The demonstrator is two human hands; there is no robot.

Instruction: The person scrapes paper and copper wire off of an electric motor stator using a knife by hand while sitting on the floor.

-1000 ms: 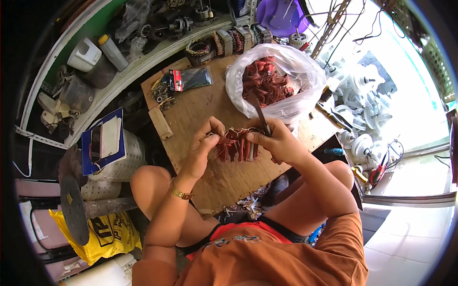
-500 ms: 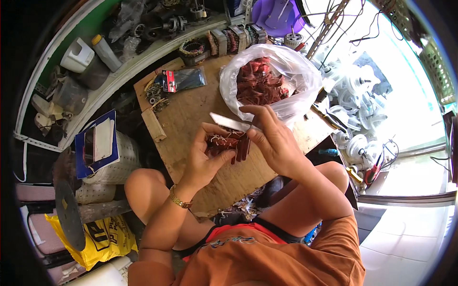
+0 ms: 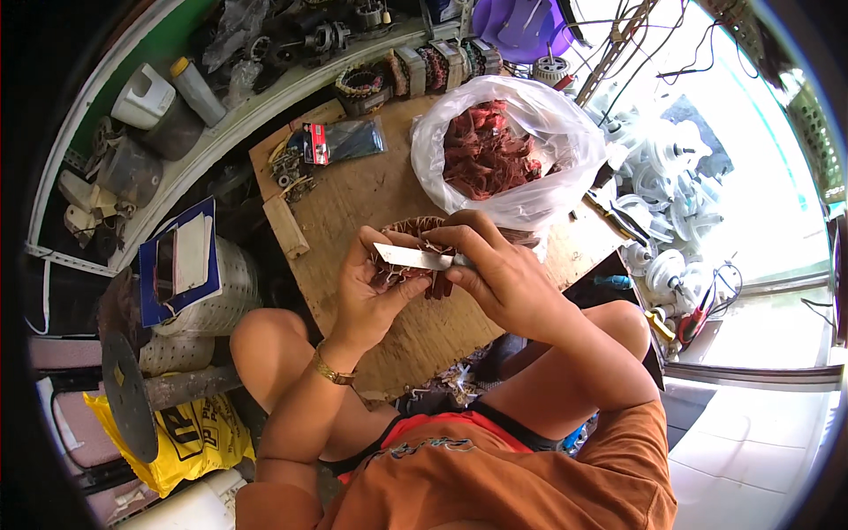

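Note:
My left hand is closed around a small motor stator with dark red coil windings, laced with pale cord. The stator is tilted, so its curved upper rim shows. In my right hand is a knife with a flat, pale, slant-tipped blade, its short handle pinched between thumb and fingers. The blade lies across the near side of the windings, its tip close to my left fingers. My fingers and the blade hide much of the stator, and whether the edge touches the cord I cannot tell.
A clear plastic bag of dark red scraps stands on the wooden board. Beyond it are several wound stators. A packet and small metal parts lie left; pliers and white plastic parts are right.
The knife has come down and left, from above the stator to across its windings. The stator has been tilted, showing more of its rim. My right hand has moved closer to my left.

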